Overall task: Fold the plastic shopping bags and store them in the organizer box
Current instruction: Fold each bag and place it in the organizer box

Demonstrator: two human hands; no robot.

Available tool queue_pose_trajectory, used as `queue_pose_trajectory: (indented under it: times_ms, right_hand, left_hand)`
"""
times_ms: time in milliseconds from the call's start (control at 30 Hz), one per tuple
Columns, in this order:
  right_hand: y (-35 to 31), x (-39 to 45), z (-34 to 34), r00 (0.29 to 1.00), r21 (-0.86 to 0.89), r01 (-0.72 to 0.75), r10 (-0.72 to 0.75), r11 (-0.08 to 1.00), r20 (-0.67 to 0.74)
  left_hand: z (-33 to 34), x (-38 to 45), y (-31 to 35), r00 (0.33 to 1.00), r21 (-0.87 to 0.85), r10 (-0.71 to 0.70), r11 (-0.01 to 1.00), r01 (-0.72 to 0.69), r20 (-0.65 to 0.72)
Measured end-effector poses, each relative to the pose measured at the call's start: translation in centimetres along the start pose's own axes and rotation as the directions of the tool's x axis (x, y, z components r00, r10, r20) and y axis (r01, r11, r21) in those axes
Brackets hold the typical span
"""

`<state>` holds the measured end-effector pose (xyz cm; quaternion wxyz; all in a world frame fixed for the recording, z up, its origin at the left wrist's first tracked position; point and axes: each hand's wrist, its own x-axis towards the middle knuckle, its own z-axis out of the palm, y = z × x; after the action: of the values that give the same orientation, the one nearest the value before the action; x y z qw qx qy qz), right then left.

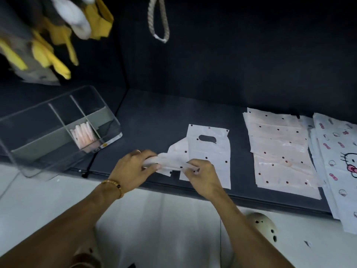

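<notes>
A white polka-dot plastic bag point(210, 149) with a cut-out handle lies on the dark mat, its lower left part folded into a narrow strip. My left hand point(133, 171) pinches the left end of that strip. My right hand point(202, 175) pinches the strip a little to the right, on the bag's bottom edge. The clear organizer box point(58, 128) stands at the left, tilted in view, with several folded pink-white bags point(84, 135) upright in one middle compartment.
A stack of flat polka-dot bags point(280, 151) lies to the right, and cartoon-print bags point(340, 161) overhang the mat's right edge. Yellow and white cloths point(58, 35) and a rope loop point(158, 22) hang above. The mat's front edge point(251, 202) runs below my hands.
</notes>
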<state>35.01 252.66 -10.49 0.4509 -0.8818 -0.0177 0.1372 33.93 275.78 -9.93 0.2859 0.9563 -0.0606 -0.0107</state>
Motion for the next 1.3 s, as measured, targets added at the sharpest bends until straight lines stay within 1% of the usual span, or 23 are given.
queue_pose_trajectory:
  times_ms: [33, 100, 133, 233, 300, 367, 400, 433, 500, 533, 567, 600, 633, 700, 733, 767, 833, 900, 967, 1033, 1167, 1200, 1300]
  right_hand:
    - [-0.5, 0.3, 0.3, 0.999, 0.129, -0.048, 0.047, 0.99, 0.008]
    - [-1.2, 0.8, 0.6, 0.995, 0.277, -0.102, 0.098, 0.955, 0.029]
    - [-1.6, 1.0, 0.6, 0.995, 0.331, -0.104, 0.098, 0.938, 0.033]
    - [-2.5, 2.1, 0.7, 0.994, 0.465, -0.105, 0.107, 0.879, 0.022]
    - [-3.2, 2.9, 0.7, 0.989, 0.494, -0.11, 0.143, 0.862, -0.029]
    - [-4.2, 4.0, 0.5, 0.977, 0.508, -0.098, 0.179, 0.856, -0.113]
    - [-4.8, 4.6, 0.3, 0.972, 0.513, -0.08, 0.181, 0.855, -0.151]
    - [-5.4, 5.1, 0.1, 0.969, 0.526, -0.055, 0.172, 0.849, -0.175]
    - [-6.3, 5.7, -0.4, 0.975, 0.566, -0.004, 0.13, 0.825, -0.182]
    - [-6.6, 5.9, -0.5, 0.979, 0.565, 0.008, 0.108, 0.825, -0.173]
    - [-6.7, 5.9, -0.5, 0.983, 0.548, 0.008, 0.093, 0.837, -0.158]
    - [-6.5, 5.9, -0.3, 0.987, 0.527, 0.003, 0.081, 0.85, -0.137]
    - [-6.1, 5.8, 0.2, 0.991, 0.497, -0.009, 0.075, 0.868, -0.112]
    - [-4.8, 5.3, 1.7, 0.995, 0.402, -0.062, 0.085, 0.914, -0.042]
    - [-4.1, 5.1, 2.5, 0.995, 0.343, -0.098, 0.104, 0.934, 0.001]
    - [-3.3, 4.9, 3.4, 0.991, 0.277, -0.133, 0.126, 0.952, 0.044]
    - [-2.1, 4.6, 4.8, 0.982, 0.166, -0.181, 0.171, 0.969, 0.074]
    - [-1.6, 4.6, 5.6, 0.982, 0.101, -0.191, 0.189, 0.976, 0.024]
    - [-1.7, 4.7, 5.8, 0.982, 0.069, -0.189, 0.19, 0.979, -0.001]
    - [-1.6, 4.9, 5.8, 0.978, 0.047, -0.208, 0.208, 0.977, -0.011]
    - [-1.3, 5.4, 5.7, 0.968, -0.077, -0.241, 0.234, 0.968, -0.09]
    - [-1.3, 5.5, 5.8, 0.966, -0.094, -0.249, 0.24, 0.964, -0.1]
    - [-1.5, 6.1, 5.7, 0.952, -0.11, -0.294, 0.28, 0.95, -0.128]
  left_hand:
    - [-0.3, -0.2, -0.5, 0.997, -0.046, -0.082, 0.996, 0.081, -0.009]
    - [-0.7, -0.5, -1.6, 0.971, -0.14, -0.238, 0.962, 0.234, -0.006]
    - [-0.7, -0.5, -2.0, 0.957, -0.168, -0.291, 0.944, 0.284, -0.018]
    - [-0.9, 0.2, -2.8, 0.927, -0.211, -0.372, 0.911, 0.355, -0.042]
    - [-1.3, 1.2, -2.5, 0.907, -0.331, -0.416, 0.866, 0.375, -0.063]
    - [-2.3, 2.4, -1.7, 0.89, -0.526, -0.448, 0.779, 0.341, -0.086]
    - [-3.0, 3.0, -1.3, 0.89, -0.599, -0.44, 0.747, 0.289, -0.119]
    - [-3.7, 3.6, -1.2, 0.898, -0.608, -0.402, 0.762, 0.221, -0.178]
    - [-5.0, 4.3, -1.2, 0.91, -0.528, -0.29, 0.844, 0.097, -0.297]
    - [-5.5, 4.4, -1.5, 0.911, -0.488, -0.252, 0.87, 0.066, -0.325]
    - [-5.6, 4.3, -2.0, 0.918, -0.446, -0.23, 0.893, 0.067, -0.323]
    - [-5.3, 3.8, -2.7, 0.931, -0.396, -0.219, 0.914, 0.091, -0.291]
    - [-4.8, 3.1, -3.4, 0.949, -0.347, -0.224, 0.928, 0.137, -0.224]
    - [-3.3, 1.0, -4.6, 0.965, -0.311, -0.259, 0.921, 0.235, -0.037]
    - [-2.5, -0.1, -5.1, 0.962, -0.293, -0.27, 0.918, 0.268, 0.033]
    - [-1.8, -0.9, -5.3, 0.962, -0.268, -0.267, 0.924, 0.273, 0.061]
    - [-0.7, -1.7, -5.7, 0.959, -0.271, -0.281, 0.921, 0.28, 0.036]
    - [-0.4, -1.7, -5.8, 0.938, -0.322, -0.347, 0.886, 0.334, 0.02]
    - [-0.2, -1.5, -6.0, 0.926, -0.351, -0.376, 0.863, 0.363, 0.034]
    - [-0.2, -1.4, -6.1, 0.918, -0.335, -0.393, 0.858, 0.389, 0.058]
    - [0.0, -1.1, -6.1, 0.89, -0.388, -0.447, 0.807, 0.445, 0.092]
    - [0.1, -0.9, -5.9, 0.884, -0.375, -0.459, 0.808, 0.454, 0.082]
    - [0.5, -0.3, -5.5, 0.86, -0.256, -0.509, 0.827, 0.501, 0.036]
